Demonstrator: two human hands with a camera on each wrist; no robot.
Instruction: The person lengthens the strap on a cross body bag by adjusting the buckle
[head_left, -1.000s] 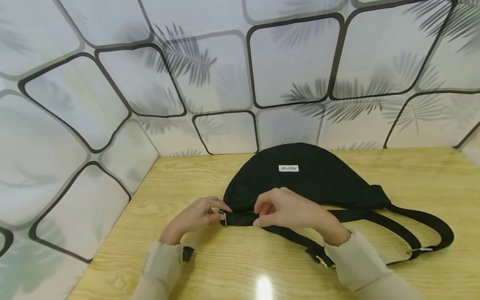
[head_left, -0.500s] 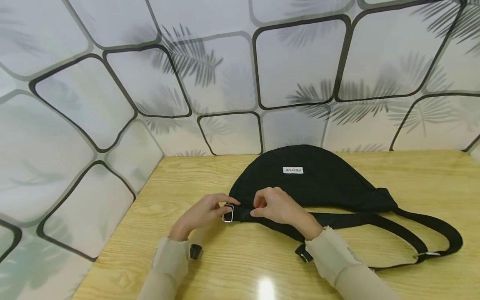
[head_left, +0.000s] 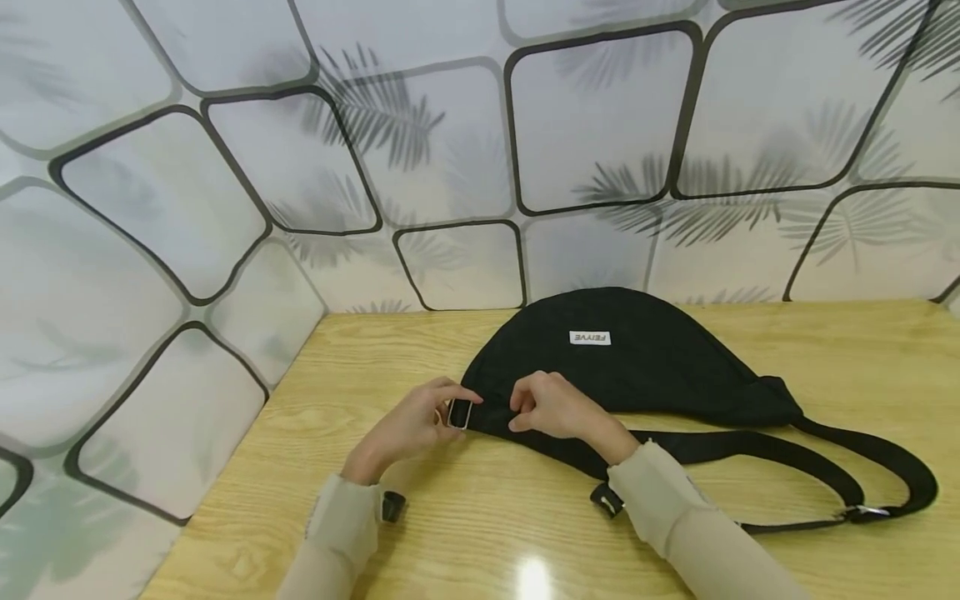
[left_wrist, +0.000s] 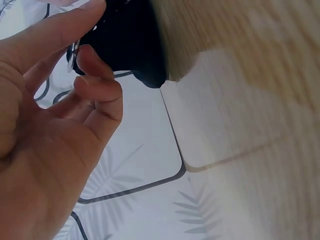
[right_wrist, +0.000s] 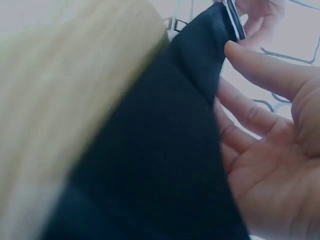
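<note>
Between the left hand's [head_left: 405, 421] fingers and thumb, at the near left end of a black bag [head_left: 630, 358], sits a small metal buckle [head_left: 460, 414], held in a pinch with barely any gap. Just to the right of that pinch the right hand [head_left: 558, 406] is bent at the bag's edge, and from above I couldn't say how much cloth it has. The right wrist view settles more of it: the thumb [right_wrist: 260, 65] presses the edge of the dark fabric while the other fingers pass behind it, so the cloth is caught between them; their tips are hidden. The left wrist view has the buckle nearly edge-on, a thin bright line among the digits, where the head view gives its rectangular frame. Only the head view takes in the whole bag, lying on the wooden table [head_left: 375, 367], its rounded side away from both hands. A white label [head_left: 590, 337] sits on it beyond the right hand's knuckles. Past the right sleeve [head_left: 660, 500], a black strap [head_left: 795, 454] loops out to the right, with a metal slider [head_left: 866, 512] on it. Behind everything, farther off than either grip, rises a leaf-patterned wall [head_left: 585, 125].
</note>
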